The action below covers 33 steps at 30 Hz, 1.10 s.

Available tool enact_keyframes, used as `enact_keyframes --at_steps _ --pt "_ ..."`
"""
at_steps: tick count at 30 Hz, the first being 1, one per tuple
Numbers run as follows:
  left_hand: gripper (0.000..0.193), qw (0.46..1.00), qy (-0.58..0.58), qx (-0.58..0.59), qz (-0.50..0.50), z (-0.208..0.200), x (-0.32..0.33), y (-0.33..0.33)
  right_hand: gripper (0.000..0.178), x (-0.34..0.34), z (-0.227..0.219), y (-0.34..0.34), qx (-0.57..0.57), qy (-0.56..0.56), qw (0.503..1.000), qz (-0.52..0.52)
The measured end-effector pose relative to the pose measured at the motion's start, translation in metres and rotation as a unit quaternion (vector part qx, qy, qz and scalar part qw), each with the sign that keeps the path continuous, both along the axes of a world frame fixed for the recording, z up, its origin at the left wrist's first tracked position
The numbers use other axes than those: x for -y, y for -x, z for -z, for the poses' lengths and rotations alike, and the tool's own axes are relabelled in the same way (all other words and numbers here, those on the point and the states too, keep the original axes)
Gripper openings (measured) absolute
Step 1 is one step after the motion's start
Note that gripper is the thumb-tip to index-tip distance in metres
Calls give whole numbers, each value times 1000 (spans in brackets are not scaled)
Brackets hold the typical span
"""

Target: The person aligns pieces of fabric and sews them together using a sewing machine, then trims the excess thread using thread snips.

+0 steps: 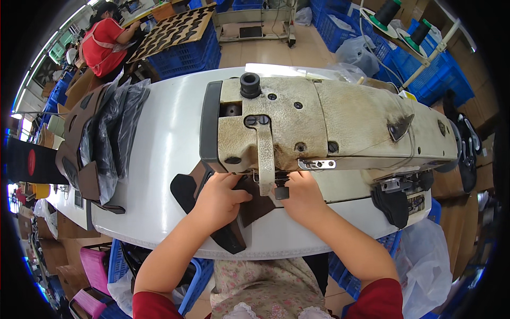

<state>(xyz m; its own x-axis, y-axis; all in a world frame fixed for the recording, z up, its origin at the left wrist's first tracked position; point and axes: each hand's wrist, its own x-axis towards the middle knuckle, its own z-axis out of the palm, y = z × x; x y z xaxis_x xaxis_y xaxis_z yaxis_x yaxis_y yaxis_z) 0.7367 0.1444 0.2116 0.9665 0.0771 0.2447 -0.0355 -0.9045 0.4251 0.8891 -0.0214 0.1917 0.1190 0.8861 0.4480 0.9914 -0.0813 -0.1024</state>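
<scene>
A worn cream sewing machine [297,117] stands across the white table in front of me. Under its head lies a flat brown and black leather-like piece [231,238], angular in outline, with a padded black end sticking out to the left. My left hand [219,201] grips this piece beside the needle area, thumb pointing right and fingers curled onto it. Just right of the presser and a dark knob [281,192], my right hand [303,196] is closed with bent fingers, its tips partly hidden by the machine. The needle itself is hidden under the head.
At the table's left lies a stack of brown pieces with dark plastic sheets [114,138]. Black pieces [390,204] hang at the right edge. Thread cones [388,13] stand at upper right. Blue crates [186,56] surround the table. A person in red [103,45] sits at upper left.
</scene>
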Motion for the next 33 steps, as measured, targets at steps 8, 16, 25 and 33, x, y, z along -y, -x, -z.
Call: enact_keyframes --at_steps 8,16,25,33 --pt "28 1000 10 -12 11 -5 1 -1 3 4 -3 3 -50 -1 999 9" --pt "29 1000 0 -7 -25 -4 8 -3 15 6 -2 3 -49 33 998 26" --pt "28 998 -18 25 -47 3 14 -7 6 1 -18 -4 -96 -44 994 17" --pt "26 996 -35 -2 -81 8 20 -11 11 -2 -9 -13 -127 80 987 56"
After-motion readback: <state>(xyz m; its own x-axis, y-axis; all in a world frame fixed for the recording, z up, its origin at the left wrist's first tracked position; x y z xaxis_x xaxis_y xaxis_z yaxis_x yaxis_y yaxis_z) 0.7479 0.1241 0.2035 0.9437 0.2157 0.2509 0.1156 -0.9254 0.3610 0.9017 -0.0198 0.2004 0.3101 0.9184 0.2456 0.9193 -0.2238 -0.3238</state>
